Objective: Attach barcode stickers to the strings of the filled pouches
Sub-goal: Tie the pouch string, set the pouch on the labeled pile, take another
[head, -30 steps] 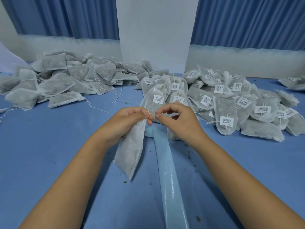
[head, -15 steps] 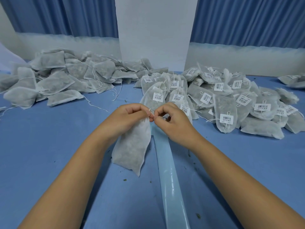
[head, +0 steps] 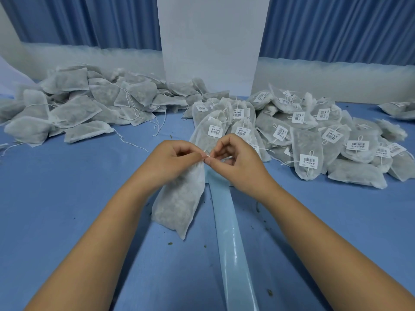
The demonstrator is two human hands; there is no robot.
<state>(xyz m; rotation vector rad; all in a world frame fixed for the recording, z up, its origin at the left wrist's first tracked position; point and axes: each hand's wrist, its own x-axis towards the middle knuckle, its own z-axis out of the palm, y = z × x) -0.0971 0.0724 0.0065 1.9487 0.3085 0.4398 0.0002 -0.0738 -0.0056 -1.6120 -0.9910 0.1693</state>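
Blue cloth covers the table (head: 67, 198), backed by pleated blue curtains (head: 89, 19) and a plain white panel (head: 211, 41) at centre.

A person's two bare hands meet above the middle of the table. The left hand (head: 173, 160), fingers curled, grips the neck of a filled white mesh pouch (head: 179, 205). The pouch hangs down from that grip, tilted to the left, and its lower corner reaches the cloth. The right hand (head: 238, 162), also curled, pinches a white bit (head: 207, 155) between thumb and forefinger right at the pouch's neck, its fingertips touching those of the left hand. The bit is too small to tell whether it is string or sticker.

A glossy pale blue strip (head: 233, 243) runs along the table from beneath the hands toward the camera, just beside the pouch.

To the far left lies a pile of plain pouches (head: 78, 108) with loose white strings trailing over the cloth. To the right, behind and beside the right hand, sits a pile of tagged pouches (head: 350, 176), each showing a white barcode sticker (head: 308, 161) at its string. Small green flecks dot the cloth near the forearms.
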